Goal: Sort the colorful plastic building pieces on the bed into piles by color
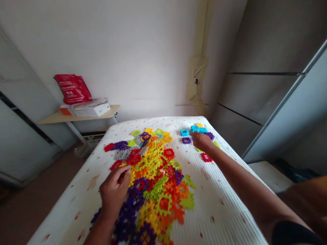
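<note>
A long heap of toothed plastic building tiles (153, 163) in yellow, red, purple, orange, lime and grey runs down the bed. At its left edge is my left hand (114, 187), fingers curled into a pinch beside yellow and red tiles; a dark red patch shows between them, but what it is stays unclear. My right hand (201, 141) reaches to a smaller group at the far right, fingers bent together. Around it lie a light blue tile (184, 132), a purple tile (186, 140), joined blue tiles (198, 129) and a red tile (206, 157). Its fingertips are partly hidden.
The tiles lie on a white ribbed, spotted bed cover (204, 204). A small wooden table (58, 117) at the left bears a white box (95, 109) and a red bag (71, 89). A wall is behind; a grey cabinet (245, 92) stands right.
</note>
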A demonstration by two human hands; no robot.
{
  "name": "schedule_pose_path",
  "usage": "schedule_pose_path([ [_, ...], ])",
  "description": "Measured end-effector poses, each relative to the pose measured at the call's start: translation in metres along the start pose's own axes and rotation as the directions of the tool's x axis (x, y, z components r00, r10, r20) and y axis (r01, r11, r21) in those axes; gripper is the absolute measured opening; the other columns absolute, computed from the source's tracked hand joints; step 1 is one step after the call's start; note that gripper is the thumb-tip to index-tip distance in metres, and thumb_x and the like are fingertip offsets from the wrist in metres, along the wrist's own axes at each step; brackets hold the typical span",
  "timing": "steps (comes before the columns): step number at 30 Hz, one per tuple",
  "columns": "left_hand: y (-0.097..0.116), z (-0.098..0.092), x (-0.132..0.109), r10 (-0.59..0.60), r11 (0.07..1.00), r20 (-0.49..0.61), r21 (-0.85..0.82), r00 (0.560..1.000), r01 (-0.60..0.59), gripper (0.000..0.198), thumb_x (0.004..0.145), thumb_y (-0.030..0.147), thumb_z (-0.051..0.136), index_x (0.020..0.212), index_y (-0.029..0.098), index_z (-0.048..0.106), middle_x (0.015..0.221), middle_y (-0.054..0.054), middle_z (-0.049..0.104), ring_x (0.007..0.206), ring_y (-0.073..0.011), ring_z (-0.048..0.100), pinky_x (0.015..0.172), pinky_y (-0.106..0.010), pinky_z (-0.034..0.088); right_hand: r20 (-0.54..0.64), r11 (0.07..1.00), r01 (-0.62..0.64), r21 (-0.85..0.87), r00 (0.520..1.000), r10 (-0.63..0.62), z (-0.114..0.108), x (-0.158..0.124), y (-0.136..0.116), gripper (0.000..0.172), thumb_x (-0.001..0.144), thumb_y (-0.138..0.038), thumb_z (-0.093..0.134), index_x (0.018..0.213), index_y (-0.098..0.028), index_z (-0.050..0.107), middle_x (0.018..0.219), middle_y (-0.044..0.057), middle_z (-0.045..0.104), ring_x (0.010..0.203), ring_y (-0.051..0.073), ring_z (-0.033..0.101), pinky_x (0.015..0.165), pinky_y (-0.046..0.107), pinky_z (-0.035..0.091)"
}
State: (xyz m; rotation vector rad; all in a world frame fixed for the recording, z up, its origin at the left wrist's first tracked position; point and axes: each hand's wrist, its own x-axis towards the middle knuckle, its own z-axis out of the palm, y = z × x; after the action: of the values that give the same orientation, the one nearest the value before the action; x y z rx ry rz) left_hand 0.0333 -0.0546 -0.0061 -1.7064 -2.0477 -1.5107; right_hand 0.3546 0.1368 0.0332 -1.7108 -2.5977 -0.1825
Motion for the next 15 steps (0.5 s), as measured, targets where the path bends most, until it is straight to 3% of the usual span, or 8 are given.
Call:
schedule_pose_path([
  [4,-0.007,-0.014,0.007,-0.136,0.991,-0.005,-0.003,0.991,0.136,0.022,0.077,0.036,0.055,0.089,0.022,0.067,0.085,-0.001,0.07,0.075,-0.0167,0.063,0.074,-0.026,0.048,-0.13,0.969,0.204,0.142,0.974,-0.186,0.009,-0.055,-0.03,0.033,0.084,-0.018,0.041,0.112,-0.019,0.059,0.106,0.009,0.064,0.089,0.019,0.062,0.073,0.026,0.044],
  [7,-0.01,-0.026,0.006,-0.196,0.98,0.101,0.029,0.975,0.194,0.021,0.076,0.037,0.055,0.084,0.023,0.067,0.081,-0.001,0.07,0.072,-0.016,0.062,0.07,-0.025,0.048,-0.158,0.923,0.321,0.212,0.943,-0.292,0.027,-0.089,-0.043,0.028,0.087,-0.02,0.037,0.097,-0.019,0.063,0.088,0.008,0.066,0.076,0.015,0.061,0.064,0.023,0.042],
  [11,-0.003,-0.031,-0.004,-0.154,0.983,0.388,0.157,0.909,0.1,0.016,0.073,0.034,0.056,0.074,0.023,0.067,0.075,-0.001,0.068,0.072,-0.0165,0.061,0.068,-0.026,0.044,-0.161,0.901,0.365,0.235,0.928,-0.335,0.051,-0.102,-0.049,0.03,0.089,-0.02,0.033,0.08,-0.018,0.061,0.076,0.006,0.061,0.066,0.013,0.057,0.056,0.023,0.037],
  [15,0.008,-0.019,-0.013,-0.161,0.952,0.493,0.307,0.855,0.002,0.015,0.074,0.033,0.056,0.072,0.022,0.067,0.077,-0.003,0.065,0.078,-0.0173,0.058,0.07,-0.026,0.04,-0.195,0.897,0.356,0.264,0.93,-0.312,0.062,-0.095,-0.05,0.032,0.091,-0.021,0.031,0.08,-0.018,0.06,0.077,0.005,0.06,0.067,0.012,0.056,0.057,0.023,0.037],
])
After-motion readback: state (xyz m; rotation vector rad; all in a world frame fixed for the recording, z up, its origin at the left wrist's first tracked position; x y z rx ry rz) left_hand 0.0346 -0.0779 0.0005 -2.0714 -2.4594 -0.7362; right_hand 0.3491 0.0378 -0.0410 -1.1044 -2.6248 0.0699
